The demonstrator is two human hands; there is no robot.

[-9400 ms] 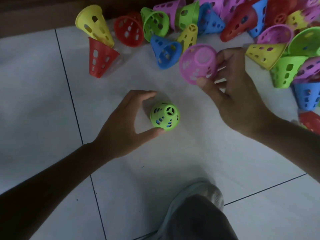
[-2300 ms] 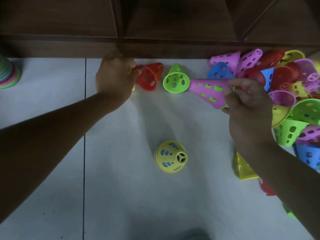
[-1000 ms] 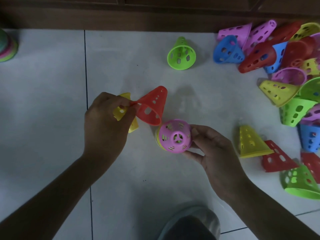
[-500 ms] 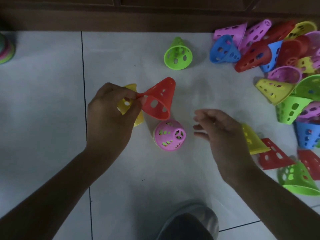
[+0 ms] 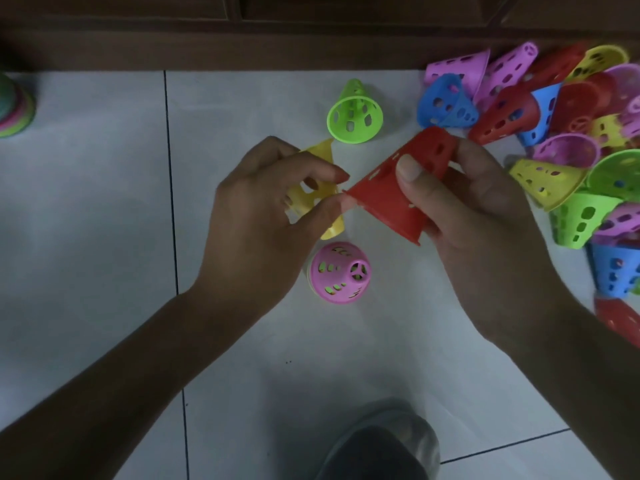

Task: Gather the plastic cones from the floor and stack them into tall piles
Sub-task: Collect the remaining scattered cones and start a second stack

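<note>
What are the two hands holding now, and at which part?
Right hand grips the red cone around its body; left hand pinches its rim and holds a yellow cone.

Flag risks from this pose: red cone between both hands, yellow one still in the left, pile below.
1. The left hand pinches the red cone by its rim while also holding the yellow cone; either could slip during the handover to the right hand.
2. The pink-topped pile stands free right under the hands; a dropped cone or a wrist could topple it.
</note>
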